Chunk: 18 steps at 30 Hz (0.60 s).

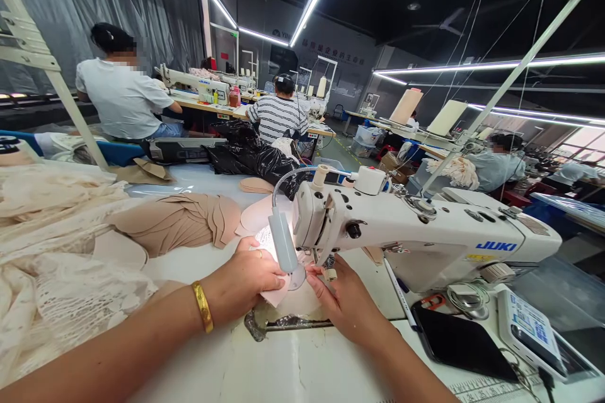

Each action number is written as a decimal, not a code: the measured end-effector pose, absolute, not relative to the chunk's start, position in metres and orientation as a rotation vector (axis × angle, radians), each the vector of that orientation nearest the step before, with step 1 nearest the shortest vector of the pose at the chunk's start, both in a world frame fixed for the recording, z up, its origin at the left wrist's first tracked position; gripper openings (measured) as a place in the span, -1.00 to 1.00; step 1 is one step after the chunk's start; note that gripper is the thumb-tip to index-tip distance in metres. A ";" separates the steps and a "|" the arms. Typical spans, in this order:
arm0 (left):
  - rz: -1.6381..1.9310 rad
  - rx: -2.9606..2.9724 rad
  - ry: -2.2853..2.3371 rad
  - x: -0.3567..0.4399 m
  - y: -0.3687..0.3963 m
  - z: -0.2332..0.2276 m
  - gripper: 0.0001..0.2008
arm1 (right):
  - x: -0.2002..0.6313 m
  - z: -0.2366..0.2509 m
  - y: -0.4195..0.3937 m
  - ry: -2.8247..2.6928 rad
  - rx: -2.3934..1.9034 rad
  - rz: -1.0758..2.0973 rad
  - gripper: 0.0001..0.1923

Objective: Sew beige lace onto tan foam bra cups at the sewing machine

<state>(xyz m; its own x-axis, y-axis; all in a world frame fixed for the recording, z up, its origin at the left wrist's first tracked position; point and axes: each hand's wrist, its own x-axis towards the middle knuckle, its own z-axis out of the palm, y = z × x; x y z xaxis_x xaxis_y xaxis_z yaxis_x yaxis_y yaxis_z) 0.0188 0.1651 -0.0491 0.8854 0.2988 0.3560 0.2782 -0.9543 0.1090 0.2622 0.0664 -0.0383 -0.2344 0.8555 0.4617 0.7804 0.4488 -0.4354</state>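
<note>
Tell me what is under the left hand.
Pale cloth pokes out from under the thumb of the left hand, and white lace shows beyond the knuckles. The hand covers the rest, so whether cloth and lace join there cannot be seen.

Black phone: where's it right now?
Head view, lower right: the black phone lies on the white tabletop, right of the right hand, between the pen and the white boxy device.

1 pale pink piece (275, 297) lies beside the needle plate (298, 278).
</note>
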 end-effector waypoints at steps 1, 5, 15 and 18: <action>0.575 2.959 0.460 0.019 0.166 -0.051 -0.71 | 0.261 -0.037 0.066 -2.044 -1.359 0.146 -0.78; 0.569 2.909 0.460 0.019 0.166 -0.055 -0.66 | 0.260 -0.035 0.064 -2.047 -1.357 0.132 -0.79; 0.581 2.912 0.468 0.018 0.163 -0.054 -0.67 | 0.262 -0.039 0.064 -2.081 -1.341 0.069 -0.79; 0.549 2.920 0.484 0.018 0.163 -0.054 -0.69 | 0.262 -0.040 0.064 -2.085 -1.339 0.056 -0.79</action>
<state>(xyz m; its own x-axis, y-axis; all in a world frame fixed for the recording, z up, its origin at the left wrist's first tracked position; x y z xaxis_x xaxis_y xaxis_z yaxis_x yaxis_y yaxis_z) 0.0182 0.1626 -0.0537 0.8823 0.3347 0.3310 0.2870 -0.9398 0.1855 0.2620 0.0637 -0.0398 -0.2665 0.8264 0.4961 0.7987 0.4774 -0.3662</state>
